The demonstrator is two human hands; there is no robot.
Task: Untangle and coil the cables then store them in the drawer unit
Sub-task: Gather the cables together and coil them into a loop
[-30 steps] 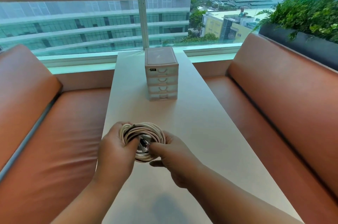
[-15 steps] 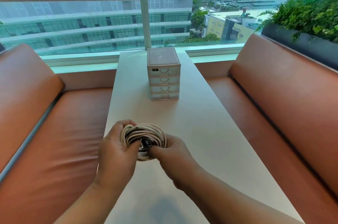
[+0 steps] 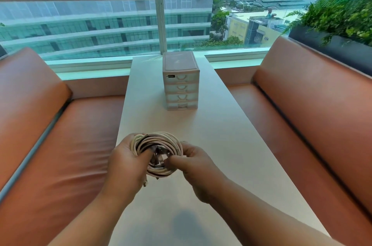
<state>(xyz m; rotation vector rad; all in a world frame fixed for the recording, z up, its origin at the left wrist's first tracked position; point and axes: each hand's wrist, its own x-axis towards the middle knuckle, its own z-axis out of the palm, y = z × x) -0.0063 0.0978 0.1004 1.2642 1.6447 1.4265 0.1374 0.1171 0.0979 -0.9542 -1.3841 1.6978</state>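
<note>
- The coil of cables (image 3: pixel 165 139) is held between my left hand (image 3: pixel 126 161) and my right hand (image 3: pixel 193 165), above the near half of the table (image 3: pixel 221 145).
- The drawer unit (image 3: pixel 181 84) stands on the table's far end, straight ahead and well apart from the coil.
- The left bench (image 3: pixel 70 145) and the right bench (image 3: pixel 302 115) flank the table.
- The window (image 3: pixel 100 24) runs behind the drawer unit.
- The planter (image 3: pixel 342 44) sits behind the right bench's backrest.

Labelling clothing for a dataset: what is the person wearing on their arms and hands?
Nothing visible. The left hand and right hand are ungloved, no rings or watch in view; both forearms are bare to the frame edge, no sleeves.
</note>
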